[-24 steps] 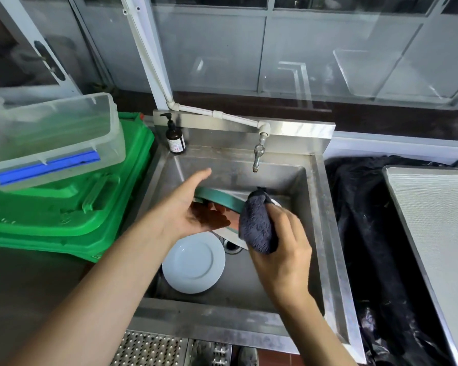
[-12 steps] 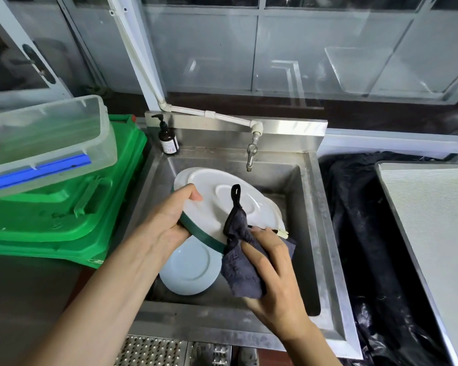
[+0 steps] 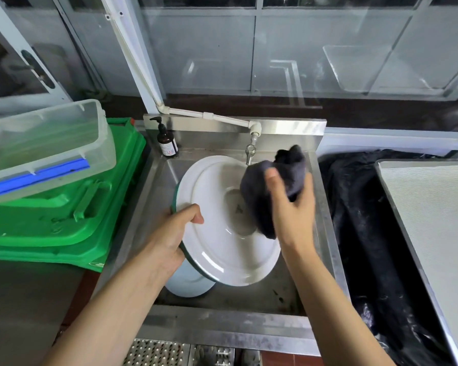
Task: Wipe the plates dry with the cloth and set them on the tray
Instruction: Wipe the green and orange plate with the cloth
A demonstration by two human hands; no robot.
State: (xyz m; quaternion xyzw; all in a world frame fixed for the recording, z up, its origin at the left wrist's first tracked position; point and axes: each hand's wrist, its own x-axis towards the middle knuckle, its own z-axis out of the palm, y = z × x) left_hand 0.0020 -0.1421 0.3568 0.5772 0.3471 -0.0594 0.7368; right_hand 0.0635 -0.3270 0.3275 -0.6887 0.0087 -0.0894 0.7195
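Since half a second ago the big plate has tipped up to face me more squarely and the cloth has climbed from its lower edge to its upper right.

Going by size: the steel sink [image 3: 325, 207] fills the centre, with stacked green bins [image 3: 64, 220] at nine o'clock and a clear tub [image 3: 45, 143] on top of them. A pale flat tray [image 3: 434, 220] sits at three o'clock, well apart from the sink, across black plastic sheeting [image 3: 354, 220].

The large white plate [image 3: 214, 233], green-edged, hangs over the basin. My left hand [image 3: 169, 239] grips its nine o'clock rim, thumb curled over the face. My right hand [image 3: 291, 207] is closed round the bunched dark cloth [image 3: 270, 186], pressing it against the plate near one o'clock.

A smaller plate [image 3: 188, 283] lies in the basin at six o'clock, partly under the big one. The tap [image 3: 250, 151] stands just beyond the cloth.

My worry: one-handed rim grip on a wet plate. A firm wipe could lever it loose, dropping it onto the smaller plate below.
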